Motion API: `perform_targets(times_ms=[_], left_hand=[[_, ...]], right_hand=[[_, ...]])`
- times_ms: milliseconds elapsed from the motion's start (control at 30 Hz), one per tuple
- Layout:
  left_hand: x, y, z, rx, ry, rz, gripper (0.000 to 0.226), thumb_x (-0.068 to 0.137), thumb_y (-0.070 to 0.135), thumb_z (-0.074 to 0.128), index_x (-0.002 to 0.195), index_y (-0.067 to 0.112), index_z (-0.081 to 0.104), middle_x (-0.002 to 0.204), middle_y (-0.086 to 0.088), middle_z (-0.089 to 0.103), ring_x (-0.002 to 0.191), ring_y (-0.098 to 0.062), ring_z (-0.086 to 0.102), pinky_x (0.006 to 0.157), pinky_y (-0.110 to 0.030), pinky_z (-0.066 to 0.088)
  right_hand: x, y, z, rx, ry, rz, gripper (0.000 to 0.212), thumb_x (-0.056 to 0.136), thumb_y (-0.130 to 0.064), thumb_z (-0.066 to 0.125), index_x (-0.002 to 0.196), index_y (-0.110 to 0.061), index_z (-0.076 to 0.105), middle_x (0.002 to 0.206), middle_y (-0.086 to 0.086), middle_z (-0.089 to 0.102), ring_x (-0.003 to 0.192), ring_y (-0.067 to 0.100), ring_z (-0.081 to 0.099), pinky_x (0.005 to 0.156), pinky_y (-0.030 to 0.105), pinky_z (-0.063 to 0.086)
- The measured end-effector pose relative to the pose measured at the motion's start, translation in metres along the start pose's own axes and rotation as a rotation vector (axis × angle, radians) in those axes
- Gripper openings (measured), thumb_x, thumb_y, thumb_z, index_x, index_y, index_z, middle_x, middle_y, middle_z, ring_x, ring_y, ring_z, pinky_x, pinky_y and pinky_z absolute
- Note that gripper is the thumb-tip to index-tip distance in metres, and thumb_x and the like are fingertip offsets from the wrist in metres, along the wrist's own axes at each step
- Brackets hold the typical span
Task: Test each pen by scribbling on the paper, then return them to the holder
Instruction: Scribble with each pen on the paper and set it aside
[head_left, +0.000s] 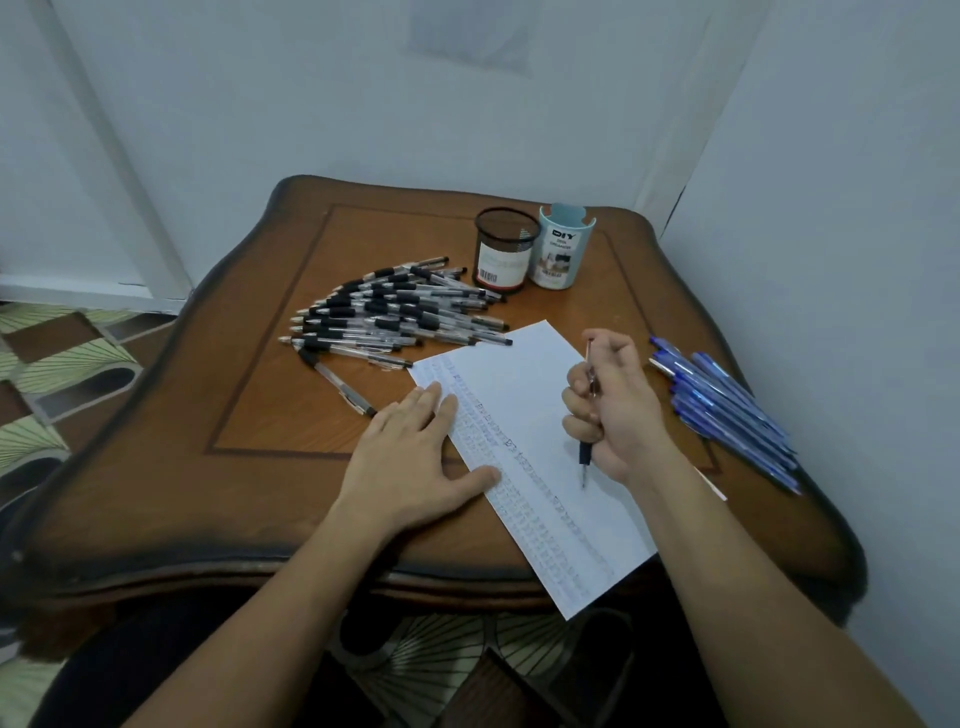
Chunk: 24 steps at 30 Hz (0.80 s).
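Observation:
A white sheet of paper (530, 415) lies slanted on the wooden table (249, 405), with rows of scribbles along its left side. My left hand (415, 457) lies flat, fingers pressing the paper's left edge. My right hand (618, 410) grips a black-grip clear pen (586, 452) in a fist, tip pointing down just above the paper. A heap of several black-grip clear pens (395, 312) lies at the back left. A black mesh holder (506, 249) and a light-blue holder (563, 244) stand behind the paper.
Several blue pens (727, 410) lie in a bundle at the table's right edge, close to the wall. One black pen (337, 382) lies apart, just left of my left hand. The paper's near corner overhangs the front edge. Patterned floor shows on the left.

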<state>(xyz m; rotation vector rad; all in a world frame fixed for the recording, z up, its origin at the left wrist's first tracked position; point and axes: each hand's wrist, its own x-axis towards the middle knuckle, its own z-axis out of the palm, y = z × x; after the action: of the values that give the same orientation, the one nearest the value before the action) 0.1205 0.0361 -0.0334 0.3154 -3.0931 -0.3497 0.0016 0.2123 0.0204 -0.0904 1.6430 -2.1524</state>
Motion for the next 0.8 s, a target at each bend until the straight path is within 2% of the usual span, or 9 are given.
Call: perform_targets(times_ms=[133, 200, 267, 400, 500, 567, 633, 733, 800], left_hand=[[0.003, 0.005, 0.003, 0.033, -0.007, -0.027, 0.124, 0.057, 0.096, 0.002, 0.158, 0.024, 0.006, 0.165, 0.001, -0.002, 0.151, -0.017, -0.002, 0.120, -0.038, 0.001], [0.005, 0.007, 0.004, 0.042, 0.000, -0.031, 0.124, 0.057, 0.096, 0.001, 0.157, 0.024, 0.007, 0.165, 0.000, -0.002, 0.151, -0.017, -0.002, 0.120, -0.039, 0.002], [0.006, 0.007, 0.004, 0.052, 0.001, -0.023, 0.123, 0.058, 0.095, 0.001, 0.157, 0.023, 0.008, 0.165, 0.000, -0.001, 0.151, -0.016, -0.002, 0.120, -0.039, 0.003], [0.005, 0.007, 0.004, 0.032, 0.023, -0.018, 0.123, 0.058, 0.095, 0.001, 0.157, 0.023, 0.011, 0.165, 0.000, 0.001, 0.151, -0.016, -0.001, 0.119, -0.038, 0.001], [0.005, 0.007, 0.002, 0.044, 0.026, -0.019, 0.123, 0.058, 0.095, 0.000, 0.157, 0.024, 0.011, 0.165, 0.001, 0.001, 0.151, -0.015, -0.001, 0.119, -0.037, 0.002], [0.007, 0.007, 0.001, 0.046, 0.036, -0.013, 0.122, 0.058, 0.095, 0.002, 0.157, 0.024, 0.015, 0.165, 0.001, 0.005, 0.150, -0.015, 0.002, 0.118, -0.038, 0.004], [0.009, 0.006, 0.001, 0.038, 0.052, -0.011, 0.120, 0.060, 0.096, 0.005, 0.155, 0.024, 0.021, 0.165, 0.000, 0.010, 0.150, -0.016, 0.007, 0.117, -0.039, 0.007], [0.008, 0.005, 0.004, 0.041, 0.058, -0.004, 0.117, 0.063, 0.095, 0.007, 0.155, 0.024, 0.022, 0.164, 0.000, 0.011, 0.150, -0.016, 0.006, 0.117, -0.039, 0.006], [0.009, 0.004, 0.005, 0.046, 0.054, 0.002, 0.116, 0.065, 0.094, 0.006, 0.156, 0.024, 0.019, 0.165, 0.000, 0.008, 0.150, -0.015, 0.004, 0.118, -0.038, 0.004]], right_hand=[[0.001, 0.003, 0.003, 0.074, -0.044, -0.068, 0.021, 0.099, -0.037, 0.052, 0.112, -0.021, 0.054, 0.050, -0.001, 0.033, 0.042, 0.010, 0.026, 0.040, 0.021, 0.024], [0.003, 0.003, 0.002, 0.100, -0.053, -0.046, 0.026, 0.104, -0.031, 0.046, 0.116, -0.013, 0.061, 0.044, -0.001, 0.036, 0.045, 0.013, 0.043, 0.048, 0.026, 0.039], [0.006, 0.006, -0.001, 0.154, -0.064, 0.025, 0.044, 0.106, -0.039, 0.036, 0.101, -0.006, 0.065, 0.051, 0.004, 0.051, 0.061, 0.019, 0.061, 0.064, 0.031, 0.052], [0.014, 0.013, -0.006, 0.105, -0.053, 0.064, 0.070, 0.101, -0.062, 0.020, 0.084, -0.007, 0.061, 0.054, 0.007, 0.046, 0.053, 0.017, 0.046, 0.054, 0.029, 0.035], [0.017, 0.020, -0.003, -0.052, -0.117, -0.022, 0.055, 0.095, -0.053, 0.039, 0.094, -0.006, 0.066, 0.067, 0.010, 0.068, 0.061, 0.019, 0.063, 0.051, 0.026, 0.042], [0.019, 0.027, -0.002, -0.153, -0.167, -0.102, 0.031, 0.087, -0.043, 0.058, 0.078, -0.013, 0.061, 0.059, 0.007, 0.056, 0.049, 0.017, 0.050, 0.044, 0.024, 0.034], [0.022, 0.036, -0.002, -0.224, -0.186, -0.124, 0.031, 0.087, -0.038, 0.064, 0.069, -0.017, 0.050, 0.053, 0.004, 0.040, 0.045, 0.013, 0.034, 0.042, 0.022, 0.024], [0.024, 0.044, 0.000, -0.364, -0.247, -0.175, 0.032, 0.097, -0.042, 0.057, 0.084, -0.013, 0.061, 0.062, 0.011, 0.064, 0.053, 0.017, 0.054, 0.047, 0.022, 0.035], [0.025, 0.048, 0.002, -0.396, -0.292, -0.160, 0.032, 0.090, -0.046, 0.067, 0.081, -0.016, 0.065, 0.072, 0.010, 0.070, 0.069, 0.022, 0.066, 0.059, 0.026, 0.048]])
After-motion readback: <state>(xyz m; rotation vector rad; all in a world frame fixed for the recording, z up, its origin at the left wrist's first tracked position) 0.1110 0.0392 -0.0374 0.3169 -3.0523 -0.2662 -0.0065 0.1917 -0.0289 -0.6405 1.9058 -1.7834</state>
